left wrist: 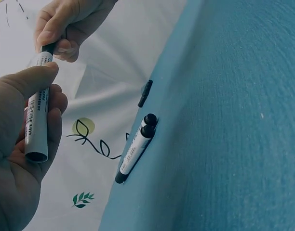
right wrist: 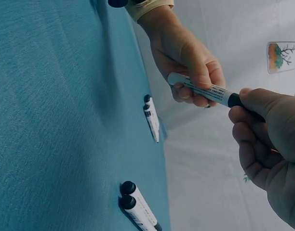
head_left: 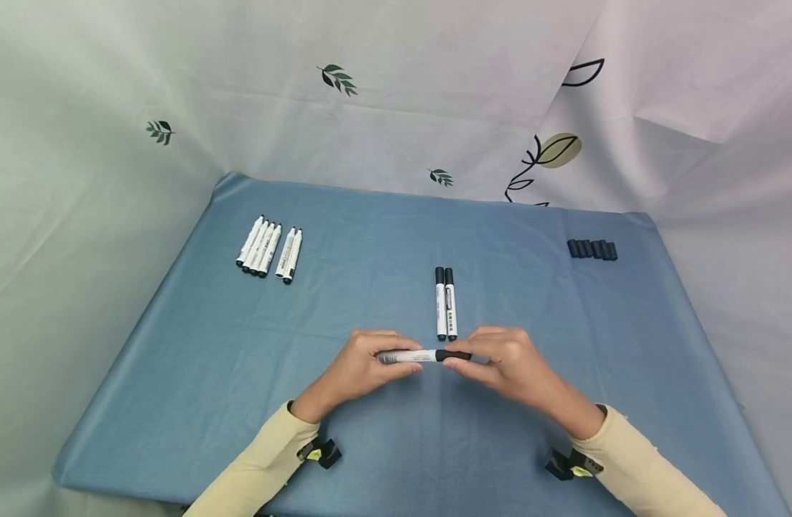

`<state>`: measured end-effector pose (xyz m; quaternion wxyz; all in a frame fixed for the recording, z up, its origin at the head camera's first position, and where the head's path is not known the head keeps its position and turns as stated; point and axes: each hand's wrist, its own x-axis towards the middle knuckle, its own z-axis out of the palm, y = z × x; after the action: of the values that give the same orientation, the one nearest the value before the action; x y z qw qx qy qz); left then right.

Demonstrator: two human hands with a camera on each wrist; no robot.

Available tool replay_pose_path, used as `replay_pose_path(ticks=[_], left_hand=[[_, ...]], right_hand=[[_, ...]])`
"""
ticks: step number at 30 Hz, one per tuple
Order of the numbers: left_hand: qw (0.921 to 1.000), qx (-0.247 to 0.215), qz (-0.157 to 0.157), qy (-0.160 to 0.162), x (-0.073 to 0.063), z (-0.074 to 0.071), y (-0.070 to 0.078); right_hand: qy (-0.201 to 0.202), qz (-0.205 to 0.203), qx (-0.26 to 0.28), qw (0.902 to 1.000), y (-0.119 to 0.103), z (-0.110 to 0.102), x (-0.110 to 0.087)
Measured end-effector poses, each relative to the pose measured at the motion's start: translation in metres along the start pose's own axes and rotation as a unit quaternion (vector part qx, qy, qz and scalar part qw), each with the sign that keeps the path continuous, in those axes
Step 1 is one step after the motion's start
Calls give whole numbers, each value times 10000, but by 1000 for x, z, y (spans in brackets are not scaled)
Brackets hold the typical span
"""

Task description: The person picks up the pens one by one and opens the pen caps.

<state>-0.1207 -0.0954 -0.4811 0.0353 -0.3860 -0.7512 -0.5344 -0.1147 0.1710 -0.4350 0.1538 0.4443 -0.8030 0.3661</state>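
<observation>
A white marker [head_left: 405,356] with a black cap [head_left: 442,355] lies crosswise between my two hands, above the blue cloth. My left hand [head_left: 360,368] grips its white barrel, thumb on the near side and fingers behind. At the cap end, my right hand [head_left: 515,362] pinches the black cap between thumb and fingers, covering part of it. The left wrist view shows the barrel's far end [left wrist: 36,157] as a dark, hollow-looking round. Just beyond the hands, two capped markers [head_left: 441,312] lie side by side on the cloth, black caps pointing away.
Several white markers [head_left: 260,248] lie in a row at the back left of the blue-covered table [head_left: 344,244], narrow dark tips pointing away; two more [head_left: 289,255] lie beside them. Several small black caps [head_left: 592,249] form a row at the back right. A pale patterned curtain [head_left: 396,108] hangs behind.
</observation>
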Motion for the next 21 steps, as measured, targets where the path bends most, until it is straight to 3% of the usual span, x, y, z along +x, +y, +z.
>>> replay_pose_path(ticks=[9,15,21], left_hand=[[9994,58,325,-48,0,1,-1],[9998,-105,169,-66,-1,2,-1],[9987,-479,-75,-147,-2,0,2]], right_hand=[[-113,-42,99,9999,0,0,-1],[-93,-397,195,9990,4,0,-1],[-170,-476,247,9984,3,-1,1]])
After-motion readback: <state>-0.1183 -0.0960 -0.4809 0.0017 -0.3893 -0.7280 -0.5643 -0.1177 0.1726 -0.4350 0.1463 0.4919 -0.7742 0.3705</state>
